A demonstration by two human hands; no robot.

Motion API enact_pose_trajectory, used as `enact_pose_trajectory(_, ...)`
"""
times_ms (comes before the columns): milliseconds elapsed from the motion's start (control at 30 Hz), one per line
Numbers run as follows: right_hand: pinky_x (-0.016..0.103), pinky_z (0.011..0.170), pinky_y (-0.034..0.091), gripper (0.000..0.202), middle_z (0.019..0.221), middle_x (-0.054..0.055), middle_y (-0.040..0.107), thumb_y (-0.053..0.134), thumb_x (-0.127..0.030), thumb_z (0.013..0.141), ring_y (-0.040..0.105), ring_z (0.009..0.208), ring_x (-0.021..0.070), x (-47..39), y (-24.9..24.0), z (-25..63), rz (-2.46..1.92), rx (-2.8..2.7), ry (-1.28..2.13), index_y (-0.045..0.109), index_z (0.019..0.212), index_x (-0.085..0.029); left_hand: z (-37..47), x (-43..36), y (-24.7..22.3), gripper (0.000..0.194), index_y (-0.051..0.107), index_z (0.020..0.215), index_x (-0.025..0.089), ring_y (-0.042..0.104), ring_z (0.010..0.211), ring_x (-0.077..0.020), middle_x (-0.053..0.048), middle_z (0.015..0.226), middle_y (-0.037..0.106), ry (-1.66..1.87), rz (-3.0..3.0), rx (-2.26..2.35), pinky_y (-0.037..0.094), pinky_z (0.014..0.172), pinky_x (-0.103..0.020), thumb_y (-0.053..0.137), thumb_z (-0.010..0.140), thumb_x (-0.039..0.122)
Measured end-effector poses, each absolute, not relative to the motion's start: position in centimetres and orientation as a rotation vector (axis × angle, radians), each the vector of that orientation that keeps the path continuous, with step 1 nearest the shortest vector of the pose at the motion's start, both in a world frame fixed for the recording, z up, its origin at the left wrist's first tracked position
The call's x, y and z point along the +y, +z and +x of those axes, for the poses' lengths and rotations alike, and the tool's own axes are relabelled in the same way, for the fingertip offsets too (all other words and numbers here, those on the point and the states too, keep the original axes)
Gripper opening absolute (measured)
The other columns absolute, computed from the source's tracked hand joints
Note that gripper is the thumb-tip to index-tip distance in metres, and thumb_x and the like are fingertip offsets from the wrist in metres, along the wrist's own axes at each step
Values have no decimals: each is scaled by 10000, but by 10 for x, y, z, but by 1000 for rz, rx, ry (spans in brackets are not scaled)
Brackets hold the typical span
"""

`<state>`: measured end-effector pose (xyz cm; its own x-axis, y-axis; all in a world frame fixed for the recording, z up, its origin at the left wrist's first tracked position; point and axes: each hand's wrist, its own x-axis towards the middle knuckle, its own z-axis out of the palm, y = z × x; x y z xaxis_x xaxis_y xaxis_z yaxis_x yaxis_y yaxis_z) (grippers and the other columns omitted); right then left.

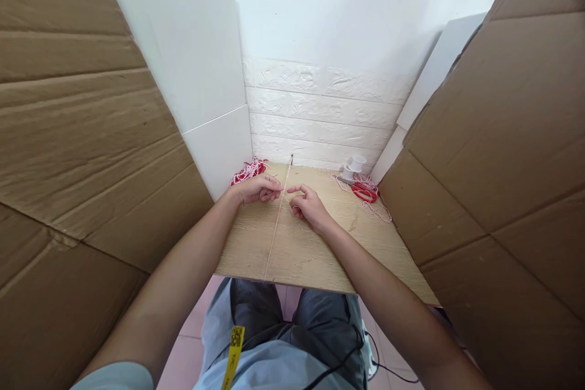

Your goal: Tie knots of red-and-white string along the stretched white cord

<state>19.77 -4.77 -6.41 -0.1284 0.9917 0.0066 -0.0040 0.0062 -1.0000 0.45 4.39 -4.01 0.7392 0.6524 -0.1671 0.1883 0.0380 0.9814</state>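
Cord stretched between hands; left hand pinched, right hand half-curled, contents cannot be told; scissors laid beyond right hand.

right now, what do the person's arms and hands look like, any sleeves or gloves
The left arm has a pale blue short sleeve; on the right arm no sleeve is in view. The left hand and right hand are bare, without gloves, and no watch or cable shows on either arm.
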Motion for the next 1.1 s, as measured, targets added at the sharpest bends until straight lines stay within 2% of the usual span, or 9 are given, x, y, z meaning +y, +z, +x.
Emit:
enact_pose_trajectory(167,194,394,288,405,479,-87,520,586,-254,620,410,383,96,-49,-62,199,-1143,-1314,1342,551,1019,-194,2,40,-38,330,693,675,116,271,353,-39,7,440,481,303,1545,699,175,364,-222,752,733,435)
enact_pose_trajectory(333,187,380,244,458,507,-65,560,588,-218,648,422,386,95,-50,-57,206,-1204,-1365,1420,559,1104,-188,0,39,-37,319,690,671,133,240,364,-51,41,396,388,234,1600,734,137,357,-220,778,710,437)
enact_pose_trajectory(500,182,392,283,453,539,-61,577,551,-137,648,425,398,88,-50,-54,213,-1239,-1504,1391,561,1099,-180,-1,39,-38,316,642,599,145,255,375,-55,35,405,391,185,1593,724,160,365,-216,785,703,406)
enact_pose_trajectory(700,184,408,323,453,566,-57,599,555,-65,647,438,422,86,-49,-50,226,-1300,-1719,1427,551,1089,-167,-1,38,-36,408,516,527,152,259,383,-49,34,412,393,151,1588,713,172,379,-213,767,738,394)
enact_pose_trajectory(900,179,420,325,307,566,-50,584,568,-58,688,460,453,80,-47,-47,239,-1345,-1837,1388,579,979,-155,0,36,-35,433,467,530,160,246,393,-49,40,430,381,146,1601,706,142,389,-227,758,749,394)
enact_pose_trajectory(1033,189,434,347,105,558,-12,611,573,-157,790,486,458,91,-44,-48,243,-1273,-1921,1465,616,884,-142,1,36,-35,441,452,534,162,256,402,-51,40,445,387,154,1625,716,141,405,-232,755,752,398)
enact_pose_trajectory(1100,198,440,351,121,544,8,618,551,-222,849,478,442,94,-43,-50,243,-1287,-1940,1479,631,843,-132,1,36,-36,436,454,539,161,262,411,-52,41,452,387,149,1635,720,142,416,-234,752,758,393)
